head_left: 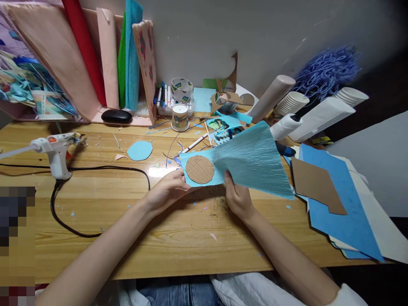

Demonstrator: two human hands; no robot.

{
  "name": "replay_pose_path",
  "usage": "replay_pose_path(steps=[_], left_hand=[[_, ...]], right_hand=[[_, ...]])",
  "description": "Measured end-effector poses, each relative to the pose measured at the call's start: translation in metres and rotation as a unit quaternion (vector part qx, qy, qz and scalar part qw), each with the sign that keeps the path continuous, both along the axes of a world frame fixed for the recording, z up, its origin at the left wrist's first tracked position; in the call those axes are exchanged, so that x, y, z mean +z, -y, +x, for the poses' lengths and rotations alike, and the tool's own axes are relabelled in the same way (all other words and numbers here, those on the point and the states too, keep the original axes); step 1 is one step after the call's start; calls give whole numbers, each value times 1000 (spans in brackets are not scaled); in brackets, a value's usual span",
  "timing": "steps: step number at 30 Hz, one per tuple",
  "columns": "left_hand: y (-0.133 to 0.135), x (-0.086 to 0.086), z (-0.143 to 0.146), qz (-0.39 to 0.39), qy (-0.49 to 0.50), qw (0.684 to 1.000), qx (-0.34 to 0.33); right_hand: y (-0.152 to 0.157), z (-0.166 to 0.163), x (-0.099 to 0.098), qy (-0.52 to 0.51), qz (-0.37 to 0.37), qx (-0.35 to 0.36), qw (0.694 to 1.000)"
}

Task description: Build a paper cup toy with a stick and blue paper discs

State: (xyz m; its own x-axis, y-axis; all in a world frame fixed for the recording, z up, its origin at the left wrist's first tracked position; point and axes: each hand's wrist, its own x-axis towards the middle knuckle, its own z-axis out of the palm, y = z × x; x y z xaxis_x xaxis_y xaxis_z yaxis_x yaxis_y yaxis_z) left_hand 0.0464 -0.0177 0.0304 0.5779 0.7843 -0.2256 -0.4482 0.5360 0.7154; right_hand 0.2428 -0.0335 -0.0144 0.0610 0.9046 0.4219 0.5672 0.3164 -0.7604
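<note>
Looking down in the head view, I have the blue crepe paper (251, 159) between my 2 hands, above the tabletop (153, 250). My left hand (170, 187) pinches its left end; my right hand (239, 196) grasps its lower edge, where it narrows and then fans out to the right. A round cardboard disc (199, 169) lies on the flat left part, between my hands. I cannot tell whether glue fixes it there. If it is loose, tilting the paper could let it slide off, and uneven tension from my 2 sides could pull it askew. Crepe looks thin and stretchy, so a hard tug at the gathered part might tear it or ripple it around the disc. The flared end reaches close to the brown cardboard piece (314, 185) on the blue sheet (347, 231); a swing right could snag it. Off to my left, the glue gun (59, 161) rests on the tabletop, its black cord (52, 208) looping towards my forearm. Catching that cord could drag the gun, and a hot nozzle, if it is hot, might burn me.
</note>
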Motion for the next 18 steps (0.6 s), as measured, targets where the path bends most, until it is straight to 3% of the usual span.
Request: replay_pose_path(steps=[7,12,18], left_hand=[[2,-4,2,-28,-31,999,11],[3,-5,4,-17,-38,999,9],[5,-10,8,20,-39,999,18]], right_hand=[[2,-1,1,11,-1,10,1000],[4,-3,9,4,-36,112,993],[5,-10,19,24,-54,176,983]])
